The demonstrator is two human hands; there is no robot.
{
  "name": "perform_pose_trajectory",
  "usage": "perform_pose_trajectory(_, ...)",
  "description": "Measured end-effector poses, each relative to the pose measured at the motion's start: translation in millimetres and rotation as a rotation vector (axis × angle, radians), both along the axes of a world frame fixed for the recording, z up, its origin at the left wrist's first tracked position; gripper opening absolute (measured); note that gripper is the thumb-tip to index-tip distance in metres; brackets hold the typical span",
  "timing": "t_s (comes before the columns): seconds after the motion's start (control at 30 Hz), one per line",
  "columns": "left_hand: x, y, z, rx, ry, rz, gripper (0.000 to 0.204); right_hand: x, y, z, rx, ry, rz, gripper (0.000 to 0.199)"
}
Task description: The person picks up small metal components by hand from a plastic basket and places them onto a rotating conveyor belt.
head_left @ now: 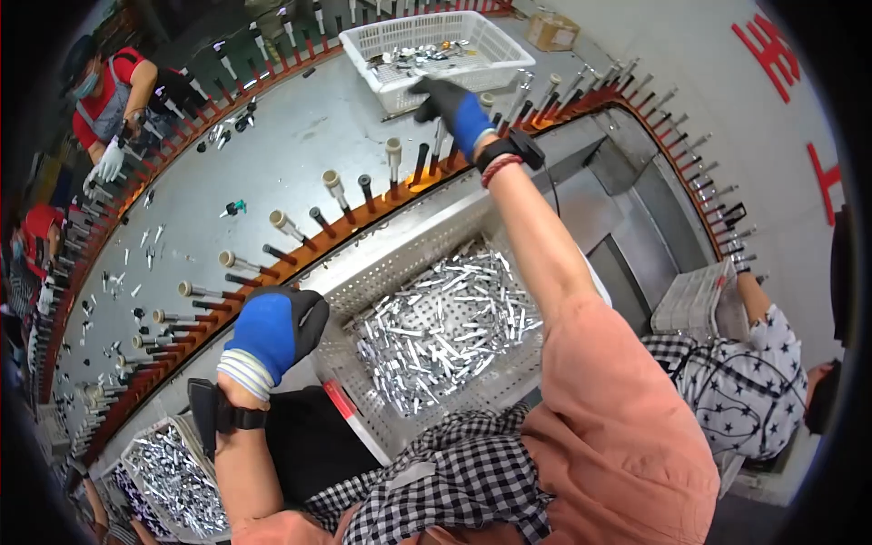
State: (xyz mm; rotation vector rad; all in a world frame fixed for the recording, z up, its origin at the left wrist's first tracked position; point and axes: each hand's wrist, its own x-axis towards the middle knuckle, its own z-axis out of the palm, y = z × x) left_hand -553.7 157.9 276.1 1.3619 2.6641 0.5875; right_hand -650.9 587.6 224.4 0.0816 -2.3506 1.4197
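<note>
Across the grey metal bench, I see the right hand, in a blue-and-black glove, reaching to the near side of a white slotted basket. Its fingers look parted; whether they touch the basket I cannot tell from here. Small metallic and dark pieces lie inside that basket, and a cardboard box stands near its far right corner.

The left hand, gloved the same way, is just beside the curved orange-brown rail, its fingers curled, and I cannot tell if they close on anything. Dark rods line the rail, several topped with silver tubes with beige ends, leaning different ways in my fisheye view.

Between the forearms I have a grey perforated crate holding many loose silver pieces. A teal piece lies on the bench beyond the rail. At my upper left, a co-worker in red has a white-gloved hand by the rail's far run.
</note>
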Motion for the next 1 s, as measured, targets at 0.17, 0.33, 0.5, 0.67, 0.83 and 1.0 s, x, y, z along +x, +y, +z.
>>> perform_pose_trajectory(0.17,5,-7,6,-0.065,0.016,0.053,0.023,93,-94,103,0.27,-0.462,0.482,0.047)
perform_pose_trajectory(0.33,4,-11,12,-0.087,0.005,0.048,0.02,65,12,50,0.149,0.154,-0.019,0.037)
perform_pose_trajectory(0.5,-5,26,4,-0.07,-0.043,-0.066,0.02,-17,134,-23,-0.153,0.111,-0.114,0.047)
perform_pose_trajectory(0.67,5,-14,14,-0.173,-0.036,0.082,0.02,79,-79,115,0.212,-0.519,0.12,0.049)
perform_pose_trajectory(0.83,-1,6,17,-0.123,-0.019,0.027,0.019,83,65,59,0.57,0.234,0.038,0.036)
perform_pose_trajectory(1.0,-1,13,11,-0.105,-0.027,-0.029,0.021,7,188,28,0.171,0.074,-0.783,0.042)
